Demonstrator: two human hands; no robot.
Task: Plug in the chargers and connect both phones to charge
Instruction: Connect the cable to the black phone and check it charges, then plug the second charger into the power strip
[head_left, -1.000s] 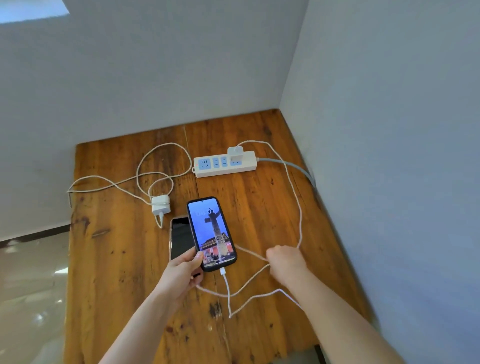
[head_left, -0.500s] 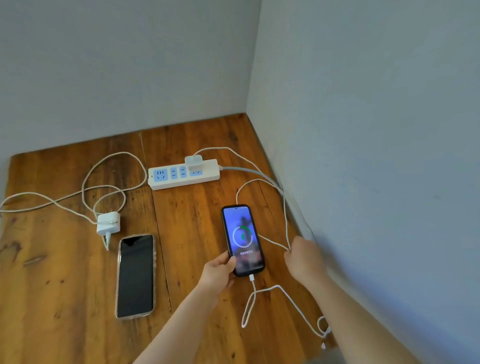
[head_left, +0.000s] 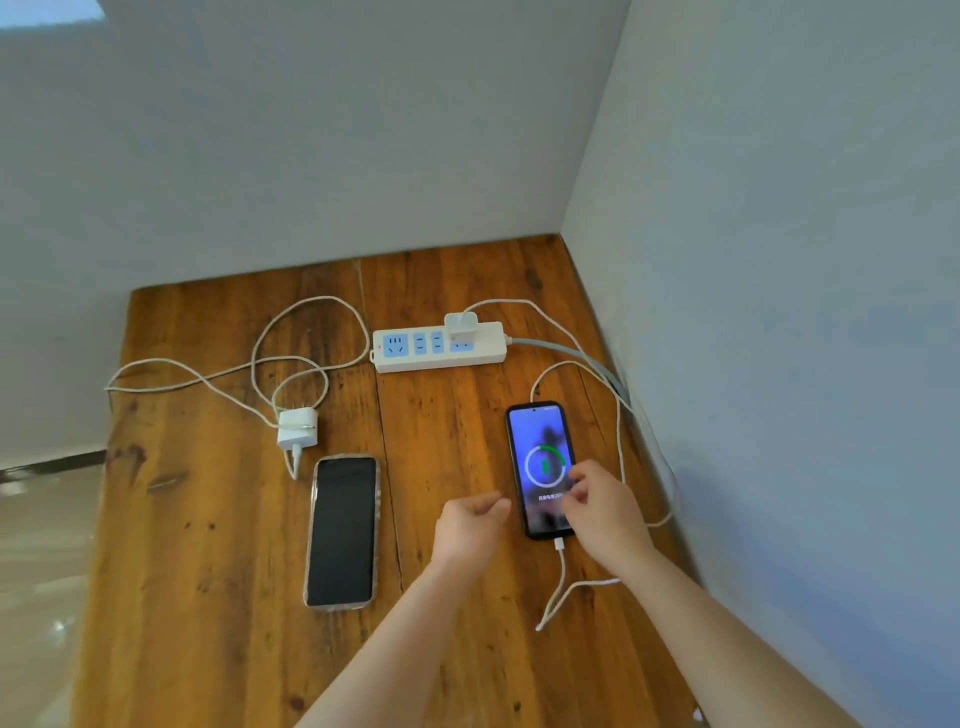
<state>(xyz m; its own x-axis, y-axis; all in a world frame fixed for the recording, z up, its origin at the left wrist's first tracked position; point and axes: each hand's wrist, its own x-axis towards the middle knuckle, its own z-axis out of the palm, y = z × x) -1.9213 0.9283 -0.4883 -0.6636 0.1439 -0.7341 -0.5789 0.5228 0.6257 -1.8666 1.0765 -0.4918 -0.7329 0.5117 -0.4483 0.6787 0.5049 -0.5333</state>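
Neither grip has hold of anything. Left hand (head_left: 470, 522) hangs over the wooden worktop (head_left: 208, 597) just left of the lit phone (head_left: 542, 467), fingers loosely curled with thumb and forefinger a little apart and empty. Right hand (head_left: 605, 506) is over the lower right part of that phone, fingers slack and part spread; whether its fingertips touch the screen cannot be told.

That phone lies flat, screen up, showing a green charging ring with a short line of text under it, too small to read. A white cable (head_left: 563, 582) is plugged into its bottom end, loops along the wall side and runs to a white charger (head_left: 462, 326) seated in the rightmost socket of the power strip (head_left: 439, 349). No brand can be read on the strip.

Second phone (head_left: 343, 530), dark screen, clear case, lies to the left, unconnected. Just above it the second charger (head_left: 296, 427) lies unplugged on the worktop, its cable (head_left: 306, 338) coiled loosely behind it.
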